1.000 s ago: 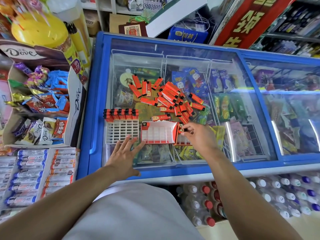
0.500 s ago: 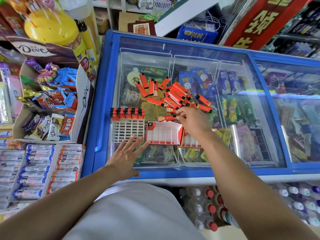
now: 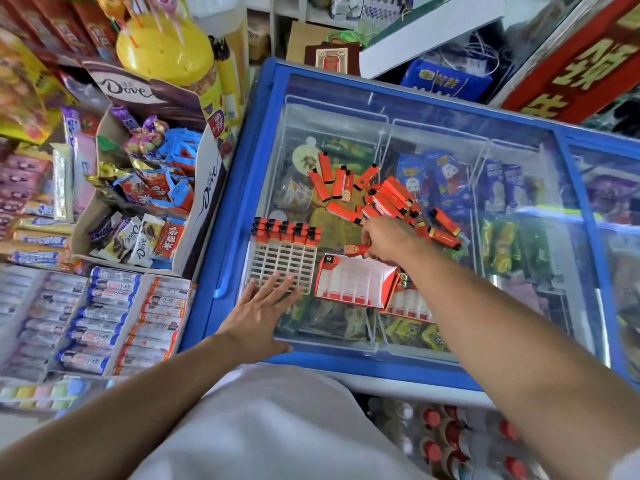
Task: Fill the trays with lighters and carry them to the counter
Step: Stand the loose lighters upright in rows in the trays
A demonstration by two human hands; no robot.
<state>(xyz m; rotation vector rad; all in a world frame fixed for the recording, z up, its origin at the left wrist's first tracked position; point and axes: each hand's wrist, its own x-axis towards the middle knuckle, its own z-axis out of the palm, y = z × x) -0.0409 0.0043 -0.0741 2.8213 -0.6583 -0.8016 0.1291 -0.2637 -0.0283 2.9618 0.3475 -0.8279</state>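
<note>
Right hand [image 3: 384, 242] moved onto lighter [image 3: 356, 250], pinching it; left hand [image 3: 261, 310] spread beside white tray [image 3: 282, 265]

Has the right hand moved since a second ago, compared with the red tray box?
Yes. The right hand has gone from the red tray box's right corner to beyond its far edge, where it now touches a loose lighter near the pile.

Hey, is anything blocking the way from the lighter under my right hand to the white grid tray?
Nothing visible does. The right hand touches a red lighter lying on the glass freezer lid; bare glass separates it from the white grid tray.
</note>
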